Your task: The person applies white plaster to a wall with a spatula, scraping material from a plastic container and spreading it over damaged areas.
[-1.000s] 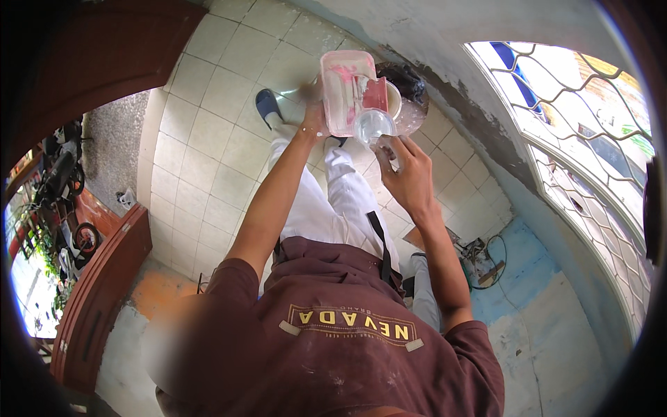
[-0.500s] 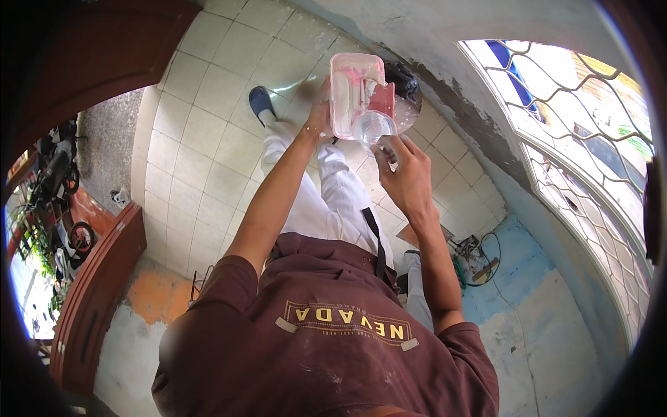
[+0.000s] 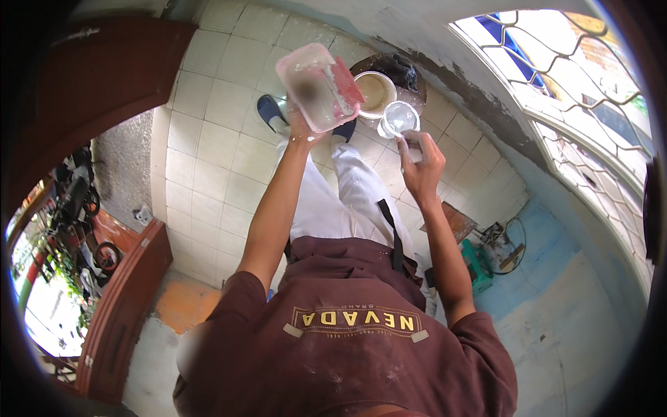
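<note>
My left hand (image 3: 301, 126) grips a shallow rectangular plastic tub (image 3: 295, 64) from below and holds it tilted; part of the hand is hidden behind it. Whitish smears coat the tub's inside, and a flat reddish-pink piece (image 3: 342, 85) lies along its right side. To the right, my right hand (image 3: 424, 161) pinches a small clear plastic cup (image 3: 401, 117) by its near edge. White residue marks the cup and my fingers. Below and between the two, a round white-rimmed bucket (image 3: 376, 95) holds something beige.
The bucket stands by a dark round patch with a crumpled black bag (image 3: 397, 69) near the wall. My sandal (image 3: 269, 112) is on the tiled floor (image 3: 191, 154). A barred window (image 3: 556, 62) is at right; a green object (image 3: 476, 265) lies behind my right arm.
The tub has moved left and tilted. My right hand has drawn the cup away from the tub to the right, and the bucket now shows between them.
</note>
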The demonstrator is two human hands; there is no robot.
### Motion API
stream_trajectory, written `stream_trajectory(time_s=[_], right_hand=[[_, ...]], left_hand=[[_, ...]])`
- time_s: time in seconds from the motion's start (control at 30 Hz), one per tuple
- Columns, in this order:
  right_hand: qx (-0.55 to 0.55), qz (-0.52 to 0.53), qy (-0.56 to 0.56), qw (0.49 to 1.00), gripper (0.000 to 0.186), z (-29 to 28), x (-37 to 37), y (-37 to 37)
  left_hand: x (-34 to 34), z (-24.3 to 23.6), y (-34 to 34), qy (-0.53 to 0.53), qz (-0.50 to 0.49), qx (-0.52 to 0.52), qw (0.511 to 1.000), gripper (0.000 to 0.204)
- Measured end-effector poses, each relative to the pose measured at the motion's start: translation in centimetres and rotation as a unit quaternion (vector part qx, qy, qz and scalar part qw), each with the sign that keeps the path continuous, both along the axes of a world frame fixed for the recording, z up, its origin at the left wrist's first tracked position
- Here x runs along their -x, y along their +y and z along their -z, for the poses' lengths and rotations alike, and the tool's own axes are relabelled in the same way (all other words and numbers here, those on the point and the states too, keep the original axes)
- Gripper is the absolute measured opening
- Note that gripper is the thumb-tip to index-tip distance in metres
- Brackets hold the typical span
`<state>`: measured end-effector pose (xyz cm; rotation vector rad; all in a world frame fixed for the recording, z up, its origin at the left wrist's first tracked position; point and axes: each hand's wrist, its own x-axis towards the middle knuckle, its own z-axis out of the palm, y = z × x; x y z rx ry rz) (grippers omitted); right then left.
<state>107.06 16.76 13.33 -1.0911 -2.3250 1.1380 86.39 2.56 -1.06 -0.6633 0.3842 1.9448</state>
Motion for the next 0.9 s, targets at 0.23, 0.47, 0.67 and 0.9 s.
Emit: stream_trajectory(time_s=[0.23, 0.47, 0.67, 0.9], right_hand=[[0.021, -0.005, -0.03, 0.999, 0.018, 15.3, 1.6, 1.9], [0.069, -0.01, -0.182, 0.981, 0.031, 27.4, 3.5, 2.6], [0.123, -0.04, -0.268, 0.955, 0.043, 25.2, 4.5, 1.5], [0.28, -0.049, 0.096, 0.954, 0.038, 0.1, 9.0, -2.0]], left_hand=[[0.8, 0.6, -5.0, 0.061, 0.003, 0.081, 0.995, 0.066], [0.1, -1.6, -9.2, 0.042, 0.002, 0.077, 0.996, 0.066], [-1.8, -3.9, -10.8, 0.069, 0.005, 0.099, 0.993, 0.062], [0.3, -9.9, -8.7, 0.125, -0.004, 0.048, 0.991, 0.076]])
